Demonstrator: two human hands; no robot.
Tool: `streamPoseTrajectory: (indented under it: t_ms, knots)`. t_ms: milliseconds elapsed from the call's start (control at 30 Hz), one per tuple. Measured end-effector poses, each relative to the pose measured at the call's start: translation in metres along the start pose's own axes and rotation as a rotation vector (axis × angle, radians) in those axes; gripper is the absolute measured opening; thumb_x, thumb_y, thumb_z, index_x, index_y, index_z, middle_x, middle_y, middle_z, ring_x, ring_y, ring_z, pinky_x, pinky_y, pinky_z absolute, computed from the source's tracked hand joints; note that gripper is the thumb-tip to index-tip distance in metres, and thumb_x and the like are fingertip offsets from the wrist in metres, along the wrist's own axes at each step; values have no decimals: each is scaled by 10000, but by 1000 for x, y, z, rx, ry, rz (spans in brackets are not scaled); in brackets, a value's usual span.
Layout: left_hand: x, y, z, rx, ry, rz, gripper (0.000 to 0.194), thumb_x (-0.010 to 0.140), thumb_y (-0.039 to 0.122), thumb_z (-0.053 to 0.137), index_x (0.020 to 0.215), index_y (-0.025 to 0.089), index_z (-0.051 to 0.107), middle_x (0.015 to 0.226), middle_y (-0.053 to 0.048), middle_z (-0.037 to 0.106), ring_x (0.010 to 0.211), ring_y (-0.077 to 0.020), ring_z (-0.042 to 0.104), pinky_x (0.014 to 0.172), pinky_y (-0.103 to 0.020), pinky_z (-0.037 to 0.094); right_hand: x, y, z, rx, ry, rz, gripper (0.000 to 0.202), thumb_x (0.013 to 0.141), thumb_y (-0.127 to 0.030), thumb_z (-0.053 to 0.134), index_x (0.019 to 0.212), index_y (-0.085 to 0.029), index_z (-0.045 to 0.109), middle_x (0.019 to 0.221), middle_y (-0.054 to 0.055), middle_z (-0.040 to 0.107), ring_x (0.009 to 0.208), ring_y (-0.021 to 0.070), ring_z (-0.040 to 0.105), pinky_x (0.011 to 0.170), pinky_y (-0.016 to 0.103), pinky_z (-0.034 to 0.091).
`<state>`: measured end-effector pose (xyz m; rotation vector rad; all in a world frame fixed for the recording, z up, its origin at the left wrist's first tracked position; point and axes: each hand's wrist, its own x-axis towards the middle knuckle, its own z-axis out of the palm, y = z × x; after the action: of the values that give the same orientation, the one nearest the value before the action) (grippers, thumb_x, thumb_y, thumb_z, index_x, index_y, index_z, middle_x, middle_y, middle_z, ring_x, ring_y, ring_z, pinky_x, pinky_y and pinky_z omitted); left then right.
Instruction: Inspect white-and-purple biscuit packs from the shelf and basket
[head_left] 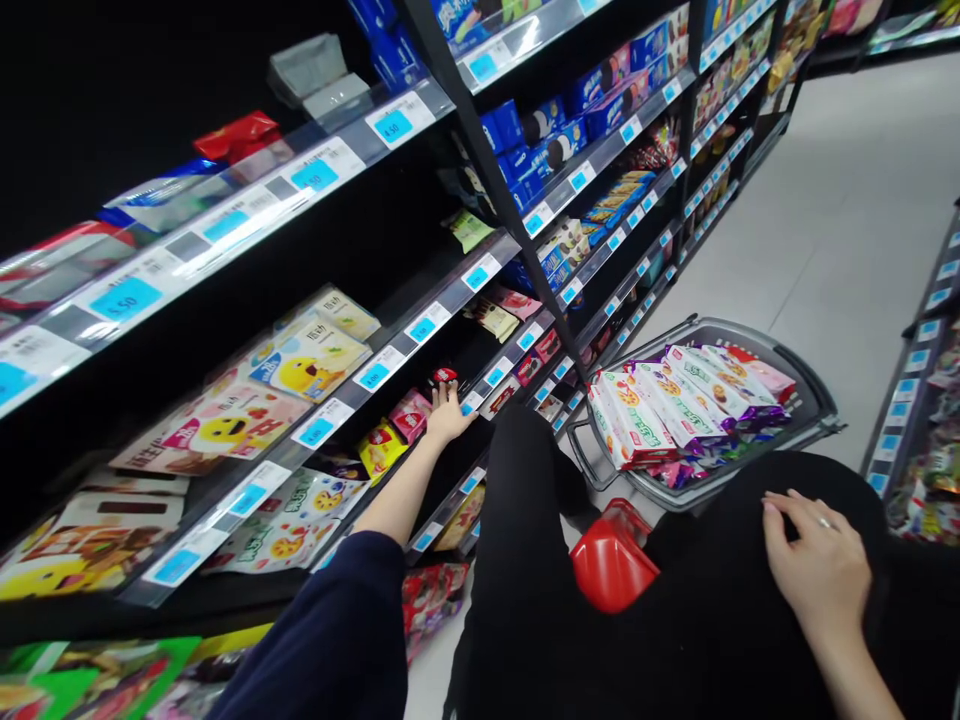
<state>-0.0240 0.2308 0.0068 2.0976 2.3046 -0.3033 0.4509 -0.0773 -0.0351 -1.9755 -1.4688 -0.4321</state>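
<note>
My left hand (448, 412) reaches into a lower shelf on the left. Its fingers stretch forward against a small red packet (444, 374), most of which lies behind them. Beside that hand sit a pink packet (410, 415) and a yellow packet (382, 449). My right hand (819, 560) rests on my right knee, holding nothing, its thumb apart from the fingers. Ahead of my knees, a grey basket (814, 425) carries several white-and-purple biscuit packs (670, 400). Between my legs shows a shiny red object (613, 560), whose kind I cannot make out.
Shelf edges with price tags (375, 370) run along my left. Flat cartoon-printed packs (307, 365) lie one level above my left hand. Blue biscuit boxes (555, 130) fill shelves farther on. The pale aisle floor (847, 200) stretches ahead, with another shelf (911, 400) at right.
</note>
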Motion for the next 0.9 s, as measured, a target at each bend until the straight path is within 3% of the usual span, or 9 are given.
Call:
streamPoseTrajectory:
  t_ms: [100, 200, 333, 433, 533, 600, 700, 767, 900]
  knots:
    - [-5, 5, -4, 29, -14, -2, 912, 771, 485, 571, 1475, 148, 101, 1538, -158, 42, 1408, -349, 65, 1091, -562, 166, 0, -1, 1, 5, 6, 13, 269, 892, -293, 442, 848, -129, 651, 910, 108, 666, 893, 254, 592, 835, 369, 451]
    - [-18, 15, -4, 49, 94, -1, 901, 746, 439, 620, 1458, 116, 173, 1528, -180, 98, 1398, -376, 61, 1083, -595, 126, -1, 1, 3, -3, 14, 27, 260, 887, -284, 448, 848, -127, 652, 904, 107, 667, 884, 261, 591, 819, 367, 452]
    - [-59, 41, 12, -232, 239, 69, 588, 866, 337, 454, 1384, 91, 323, 1432, -196, 337, 1327, -313, 296, 1077, -517, 230, -2, 4, 6, -55, 10, 33, 263, 890, -281, 446, 846, -124, 653, 896, 105, 668, 882, 267, 586, 800, 353, 440]
    - [-106, 71, 32, -452, 47, 271, 501, 893, 361, 394, 1341, 136, 404, 1383, -157, 422, 1298, -275, 354, 1076, -490, 252, 0, 4, 8, -119, -22, 52, 275, 893, -283, 432, 845, -122, 650, 890, 108, 665, 894, 261, 570, 792, 342, 415]
    - [-141, 110, 52, -584, -267, 462, 575, 751, 442, 620, 1270, 222, 509, 1451, -99, 358, 1386, -330, 174, 1117, -543, 82, 7, -1, 11, -237, -163, 89, 280, 888, -296, 412, 800, -157, 639, 818, 78, 653, 842, 250, 529, 721, 360, 360]
    - [-148, 139, 63, -805, -510, 353, 630, 683, 438, 699, 1245, 213, 526, 1410, -113, 416, 1383, -323, 198, 1136, -504, 75, 13, -6, 14, -323, -283, 100, 283, 882, -323, 411, 759, -192, 630, 778, 52, 635, 824, 256, 484, 698, 381, 304]
    - [-139, 184, 81, -1048, -726, 54, 602, 816, 516, 532, 1280, 146, 435, 1275, -191, 521, 1200, -297, 490, 1023, -488, 355, 19, -11, 18, -383, -365, 80, 292, 880, -344, 409, 737, -208, 625, 799, 42, 624, 842, 257, 440, 717, 401, 262]
    - [-130, 212, 95, -1087, -775, -39, 535, 912, 525, 323, 1247, 116, 400, 1174, -215, 562, 974, -250, 628, 821, -438, 509, 21, -12, 19, -386, -358, 74, 284, 878, -336, 414, 749, -202, 629, 820, 44, 626, 845, 248, 434, 739, 404, 264]
    - [-116, 249, 116, -1094, -783, -127, 405, 971, 420, 158, 1103, 133, 411, 982, -132, 605, 727, -113, 642, 653, -248, 531, 22, -13, 16, -388, -346, 57, 251, 866, -327, 448, 776, -194, 641, 820, 51, 629, 846, 248, 437, 742, 392, 279]
